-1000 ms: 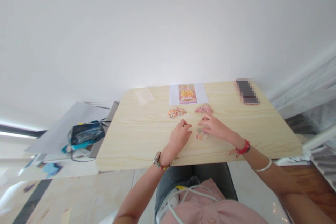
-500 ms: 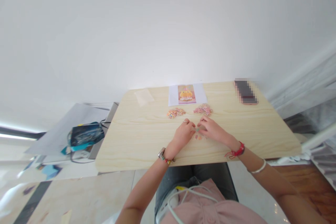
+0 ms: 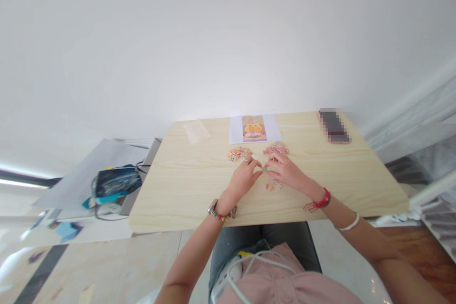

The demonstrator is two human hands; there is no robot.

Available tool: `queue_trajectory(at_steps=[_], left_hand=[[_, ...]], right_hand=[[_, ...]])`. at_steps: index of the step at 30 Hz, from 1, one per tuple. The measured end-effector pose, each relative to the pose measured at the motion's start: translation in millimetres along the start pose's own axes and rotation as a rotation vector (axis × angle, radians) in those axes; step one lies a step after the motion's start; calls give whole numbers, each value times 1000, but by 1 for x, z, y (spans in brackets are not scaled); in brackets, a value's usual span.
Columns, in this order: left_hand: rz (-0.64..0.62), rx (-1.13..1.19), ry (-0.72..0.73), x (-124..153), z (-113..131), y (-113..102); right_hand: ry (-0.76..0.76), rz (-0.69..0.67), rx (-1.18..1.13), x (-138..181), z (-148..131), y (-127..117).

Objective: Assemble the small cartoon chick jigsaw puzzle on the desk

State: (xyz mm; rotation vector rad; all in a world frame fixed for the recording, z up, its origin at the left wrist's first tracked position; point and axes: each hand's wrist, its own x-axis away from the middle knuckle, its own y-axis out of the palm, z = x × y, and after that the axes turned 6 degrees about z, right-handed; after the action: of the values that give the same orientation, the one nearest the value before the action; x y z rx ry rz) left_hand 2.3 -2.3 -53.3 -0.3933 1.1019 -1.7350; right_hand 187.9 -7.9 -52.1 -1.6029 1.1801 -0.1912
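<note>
Pale wooden worktop (image 3: pixel 185 185) fills the centre of the frame. My left hand (image 3: pixel 244 179) and right hand (image 3: pixel 288 173) pinch one small puzzle piece (image 3: pixel 264 169) with narrow fingers, just above the joined cluster (image 3: pixel 273 184). I think I should turn it slowly and keep the grip light.

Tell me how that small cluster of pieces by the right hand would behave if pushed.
The cluster looks thin and flat, so it would likely slide, not roll, on the table. It seems small and probably light. Its ragged outline suggests it may break apart.
</note>
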Motion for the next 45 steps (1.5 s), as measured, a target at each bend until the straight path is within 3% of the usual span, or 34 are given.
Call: queue_trajectory(at_steps=[5,13,18,25,28,33,38,45], left_hand=[[70,-116,-15,-17,-3,-7],[-39,-336,-60,-73,1,7],[-101,-367,-149,-84,1,19],[-68,-309,-152,-60,0,6],[-58,-227,-166,-33,1,-2],[-180,-130,-116,2,8,7],[-201,-92,-78,4,15,20],[-189,-40,-33,-1,11,20]], right_hand=[[15,23,41,-22,12,-1],[165,-27,158,-50,52,-3],[253,-65,212,-53,61,-4],[221,64,102,-30,44,-8],[153,8,5,-7,29,-7],[196,-88,19,23,7,0],[220,-97,49,29,-2,9],[172,-79,68,24,1,12]])
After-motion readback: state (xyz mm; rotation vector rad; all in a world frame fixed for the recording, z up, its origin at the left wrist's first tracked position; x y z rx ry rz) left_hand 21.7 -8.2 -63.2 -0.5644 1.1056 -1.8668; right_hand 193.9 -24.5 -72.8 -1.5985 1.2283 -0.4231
